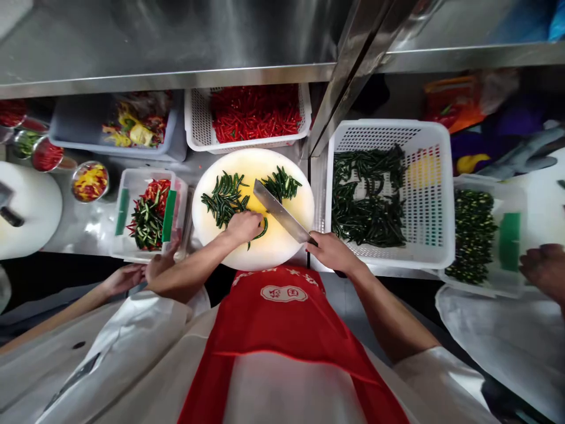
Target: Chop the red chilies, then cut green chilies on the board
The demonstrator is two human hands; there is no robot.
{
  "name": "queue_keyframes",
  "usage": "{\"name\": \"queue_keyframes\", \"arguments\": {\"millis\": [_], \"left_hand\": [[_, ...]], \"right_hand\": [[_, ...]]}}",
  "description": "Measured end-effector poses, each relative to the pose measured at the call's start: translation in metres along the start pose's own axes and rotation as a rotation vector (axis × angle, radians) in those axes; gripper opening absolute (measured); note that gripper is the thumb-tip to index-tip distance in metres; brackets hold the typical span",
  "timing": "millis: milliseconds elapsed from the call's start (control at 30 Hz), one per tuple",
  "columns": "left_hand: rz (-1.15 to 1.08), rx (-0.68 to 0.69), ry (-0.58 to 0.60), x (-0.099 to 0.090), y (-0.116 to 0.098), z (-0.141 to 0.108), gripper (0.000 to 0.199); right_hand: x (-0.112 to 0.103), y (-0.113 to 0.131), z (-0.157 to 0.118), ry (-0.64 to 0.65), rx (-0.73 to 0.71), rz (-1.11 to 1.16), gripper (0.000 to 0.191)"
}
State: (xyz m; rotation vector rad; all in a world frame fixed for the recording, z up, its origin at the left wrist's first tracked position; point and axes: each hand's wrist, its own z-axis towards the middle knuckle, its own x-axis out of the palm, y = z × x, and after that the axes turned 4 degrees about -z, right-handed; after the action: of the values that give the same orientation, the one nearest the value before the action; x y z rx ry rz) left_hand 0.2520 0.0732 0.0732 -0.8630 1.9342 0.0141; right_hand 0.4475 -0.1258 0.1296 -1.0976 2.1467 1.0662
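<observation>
A round white cutting board [285, 253], yellowed in its middle, lies before me. My right hand [329, 252] is wrapped round the handle of a cleaver [285, 217], whose broad blade slants up and left over the board. My left hand [244, 227] is closed low on the board, left of the blade. A curved green chili pepper [263, 228] sticks out by its fingers; the fingertips are partly hidden. One pile of green chili peppers [224, 199] lies above my left hand, and a smaller pile [282, 185] sits beyond the cleaver tip.
A white basket [430, 250] of green chilies stands right, another basket [194, 126] of red chilies behind. Left are a tub [121, 244] of cut peppers, a grey bin [79, 138] and metal bowls [90, 181]. Co-workers' hands [126, 278] show at both sides. A steel shelf [176, 79] overhangs.
</observation>
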Motion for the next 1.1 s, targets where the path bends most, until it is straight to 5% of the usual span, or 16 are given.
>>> {"name": "queue_keyframes", "arguments": {"millis": [167, 333, 467, 667, 767, 900, 1100], "left_hand": [[0.019, -0.098, 0.001, -0.003, -0.026, -0.001, 0.035], [-0.068, -0.121, 0.055, 0.004, -0.042, 0.001, 0.021], [-0.415, -0.140, -0.175, -0.001, -0.037, 0.010, 0.009], [-1.234, -0.273, -0.585, -0.020, -0.009, 0.024, 0.026], [-1.379, -0.220, -0.723, -0.020, 0.007, 0.030, 0.028], [-0.963, -0.019, -0.769, -0.009, 0.021, 0.040, 0.021], [-0.219, 0.477, -0.416, 0.006, 0.023, 0.052, 0.019]], "right_hand": [[0.006, -0.008, 0.007, -0.057, 0.008, 0.006, 0.023], [0.009, -0.012, 0.007, -0.062, 0.036, 0.102, 0.023], [0.009, -0.011, 0.005, -0.040, 0.057, 0.168, 0.023], [0.008, -0.005, -0.012, 0.014, 0.069, 0.233, 0.023], [0.010, -0.005, -0.019, 0.044, 0.070, 0.240, 0.025], [0.013, -0.009, -0.017, 0.037, 0.120, 0.246, 0.026], [0.009, -0.012, -0.008, 0.012, 0.188, 0.256, 0.023]]}}
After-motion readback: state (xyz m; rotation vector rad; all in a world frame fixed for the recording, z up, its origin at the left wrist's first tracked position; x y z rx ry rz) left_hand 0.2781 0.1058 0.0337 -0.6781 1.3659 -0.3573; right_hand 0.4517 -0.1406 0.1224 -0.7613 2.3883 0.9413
